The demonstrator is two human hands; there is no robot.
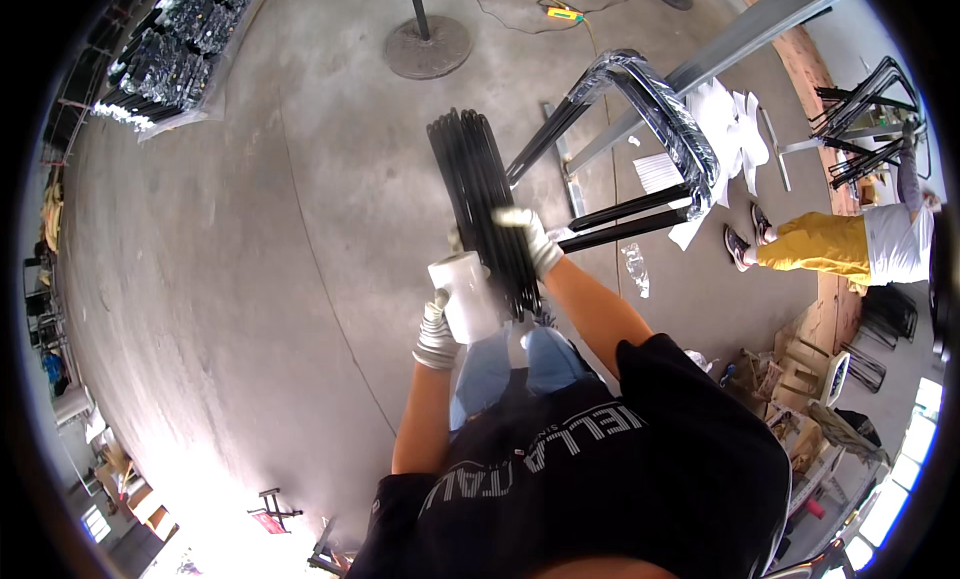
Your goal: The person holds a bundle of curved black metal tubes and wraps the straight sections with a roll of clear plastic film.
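Note:
My left hand (436,331), in a pale work glove with a striped cuff, is closed on a white roll of stretch film (465,297). The roll is held against the near left side of a bundle of slim black tubes (478,179). That bundle slants away from my legs, its rounded ends on the far side. Across its right side lies my right hand (530,239), also gloved and slightly blurred, with the fingers wrapped over the tubes. The underside of the bundle is hidden.
Right of the bundle, film-wrapped black bent frames (660,119) rest against a grey metal beam (740,44). White paper (735,139) lies beyond. A person in yellow trousers (815,247) stands at right. A round stand base (428,47) and wrapped stacks (170,64) are farther off.

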